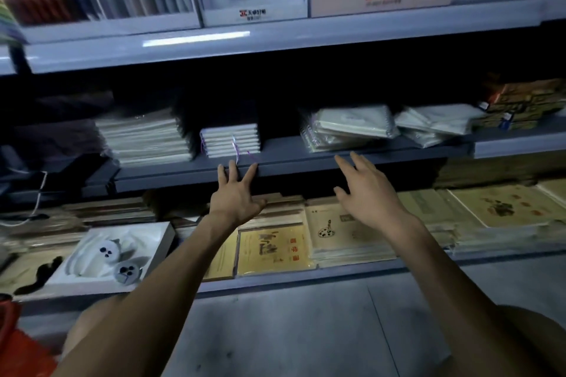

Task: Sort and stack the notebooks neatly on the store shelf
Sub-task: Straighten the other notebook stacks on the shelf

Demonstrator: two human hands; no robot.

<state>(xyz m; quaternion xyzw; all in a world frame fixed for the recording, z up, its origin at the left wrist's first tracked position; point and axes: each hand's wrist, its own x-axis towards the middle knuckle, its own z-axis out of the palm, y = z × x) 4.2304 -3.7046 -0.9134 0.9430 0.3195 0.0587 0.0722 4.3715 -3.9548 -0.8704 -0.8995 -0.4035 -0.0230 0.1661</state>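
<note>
On the middle shelf point(291, 159), four groups of notebooks. Tall stack point(144, 138) at 9 o'clock of frame centre: squared, edges roughly flush. Small white stack point(231, 139) just beside it, toward centre: also squared, purple ribbon markers point(237, 151) hanging over the shelf lip. Spiral notebooks point(352, 127) at 2 o'clock of centre: in clear wrap, fanned, top one tilted and skewed across those beneath. Loose pile point(435, 124) further out toward 3 o'clock: wrapped, slid apart. Whether it touches the spiral group cannot be told in this light.

Left hand point(235, 196): open, fingers straight and spread, tips resting on the shelf's front lip at 6 o'clock of the small white stack. It holds nothing. Judgement: a bracing contact for the reach, since that stack needs no correction.

Right hand point(369, 193): open, fingers spread, palm down, empty, fingertips by the lip at 6 o'clock of the spiral notebooks. Contact with the lip is not resolvable. Judgement: the wide spread suits spanning a slippery wrapped bundle.

Status, judged: left half sorted, right half outstanding. The next move is probably to gather the spiral notebooks and square them. Risk: wrap slides on wrap, so fanned copies may slip off the front edge if pushed from one side only.

Yellow pads point(275, 249) on the shelf below, at 6 o'clock of centre: flat, not part of this step.
</note>
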